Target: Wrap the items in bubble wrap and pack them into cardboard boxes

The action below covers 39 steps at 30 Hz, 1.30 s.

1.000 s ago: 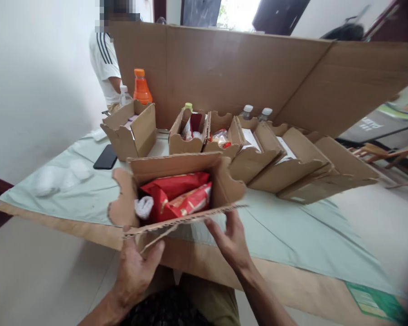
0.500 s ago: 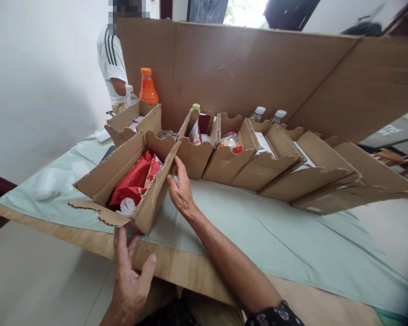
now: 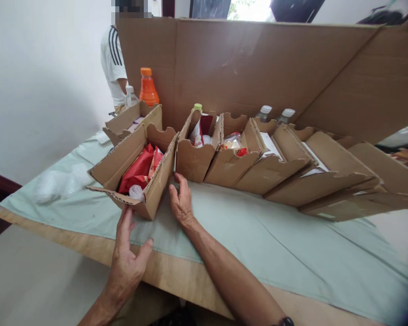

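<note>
An open cardboard box [image 3: 161, 183] stands on the cloth-covered table, holding a red packet [image 3: 138, 170] and a piece of clear bubble wrap [image 3: 136, 193]. My left hand [image 3: 127, 253] is at the box's near end, fingertips against its front wall and thumb spread away. Beside the box's right wall is my right hand [image 3: 182, 199], fingers extended and nothing in its grasp; whether it touches the cardboard I cannot tell. Just right of its fingers begins a row of similar boxes, the nearest being a cardboard box [image 3: 192, 160] with a red and white packet inside.
Behind the boxes rises a tall cardboard panel [image 3: 245, 68]. An orange bottle [image 3: 148, 88] stands at the back left, near a smaller box [image 3: 152, 118]. Bubble wrap [image 3: 59, 183] lies on the left of the pale green cloth [image 3: 231, 226]. A person [image 3: 112, 63] is beyond the panel.
The box with the red packet has slid away from the table's front edge, closer to the row. Both hands stay beside it, the right one now lower along its side.
</note>
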### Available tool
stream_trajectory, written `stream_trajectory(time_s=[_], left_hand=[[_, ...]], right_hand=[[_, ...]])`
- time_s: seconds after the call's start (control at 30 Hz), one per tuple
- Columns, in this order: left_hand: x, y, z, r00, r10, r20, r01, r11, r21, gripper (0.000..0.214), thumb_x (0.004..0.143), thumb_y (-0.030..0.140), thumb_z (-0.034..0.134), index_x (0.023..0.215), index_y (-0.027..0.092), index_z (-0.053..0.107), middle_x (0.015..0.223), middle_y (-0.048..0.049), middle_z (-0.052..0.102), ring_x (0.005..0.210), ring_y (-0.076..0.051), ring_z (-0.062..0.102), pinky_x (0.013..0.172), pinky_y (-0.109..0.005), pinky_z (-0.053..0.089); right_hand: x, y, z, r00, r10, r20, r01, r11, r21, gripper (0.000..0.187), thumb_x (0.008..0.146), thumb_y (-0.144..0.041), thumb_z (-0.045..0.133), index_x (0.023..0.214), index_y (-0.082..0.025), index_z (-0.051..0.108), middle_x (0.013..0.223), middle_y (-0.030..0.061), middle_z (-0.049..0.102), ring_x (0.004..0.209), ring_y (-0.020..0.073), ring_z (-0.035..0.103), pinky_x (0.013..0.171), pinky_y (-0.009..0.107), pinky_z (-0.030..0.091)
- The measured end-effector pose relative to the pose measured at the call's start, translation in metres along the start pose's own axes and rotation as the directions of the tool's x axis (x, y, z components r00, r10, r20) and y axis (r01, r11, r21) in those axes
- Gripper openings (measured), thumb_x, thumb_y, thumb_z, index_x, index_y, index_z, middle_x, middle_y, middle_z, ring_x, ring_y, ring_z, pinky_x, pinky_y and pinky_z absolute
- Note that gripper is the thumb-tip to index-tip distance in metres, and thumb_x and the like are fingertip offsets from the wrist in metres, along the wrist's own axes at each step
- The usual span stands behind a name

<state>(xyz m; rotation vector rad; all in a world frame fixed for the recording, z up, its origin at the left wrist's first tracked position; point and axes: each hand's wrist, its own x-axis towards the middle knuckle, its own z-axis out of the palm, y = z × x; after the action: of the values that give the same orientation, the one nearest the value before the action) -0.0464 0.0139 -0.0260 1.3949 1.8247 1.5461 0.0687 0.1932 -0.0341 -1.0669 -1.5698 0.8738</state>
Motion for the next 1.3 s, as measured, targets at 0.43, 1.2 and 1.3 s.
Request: stream_trajectory(time_s=[0.43, 1.2, 1.3], left_hand=[[0.13, -0.006, 0.073, 0.977, 0.09, 0.191, -0.077, 0.994, -0.077, 0.097, 0.078, 0.025, 0.071, 0.165, 0.02, 0.028, 0.177, -0.0212, 0.011, 0.162, -0.042, 0.023, 0.122, -0.061, 0.04], [0.286, 0.05, -0.062, 0.913, 0.365, 0.179, -0.391, 0.666, 0.635, 0.015, 0.086, 0.022, 0.065, 0.087, 0.012, 0.076, 0.161, -0.0113, 0.051, 0.16, -0.047, 0.021, 0.125, -0.073, 0.015], [0.266, 0.053, -0.07, 0.912, 0.373, 0.171, -0.391, 0.664, 0.637, 0.011, 0.082, 0.022, 0.07, 0.074, 0.014, 0.072, 0.159, -0.0122, 0.054, 0.16, -0.045, 0.025, 0.126, -0.072, 0.017]], right_hand=[[0.007, 0.009, 0.002, 0.99, 0.117, -0.08, -0.109, 0.989, 0.096, 0.042, 0.095, -0.037, 0.048, 0.13, -0.018, 0.06, 0.129, 0.0145, 0.07, 0.112, 0.0256, 0.067, 0.103, 0.043, 0.053], [0.012, 0.013, 0.002, 0.989, 0.135, -0.065, -0.125, 0.982, 0.139, 0.041, 0.093, -0.041, 0.049, 0.125, -0.019, 0.063, 0.121, 0.0126, 0.072, 0.106, 0.0246, 0.067, 0.093, 0.04, 0.054], [0.013, 0.014, 0.002, 0.989, 0.127, -0.074, -0.116, 0.984, 0.134, 0.041, 0.092, -0.041, 0.05, 0.124, -0.019, 0.064, 0.122, 0.0132, 0.072, 0.106, 0.0251, 0.067, 0.094, 0.041, 0.054]])
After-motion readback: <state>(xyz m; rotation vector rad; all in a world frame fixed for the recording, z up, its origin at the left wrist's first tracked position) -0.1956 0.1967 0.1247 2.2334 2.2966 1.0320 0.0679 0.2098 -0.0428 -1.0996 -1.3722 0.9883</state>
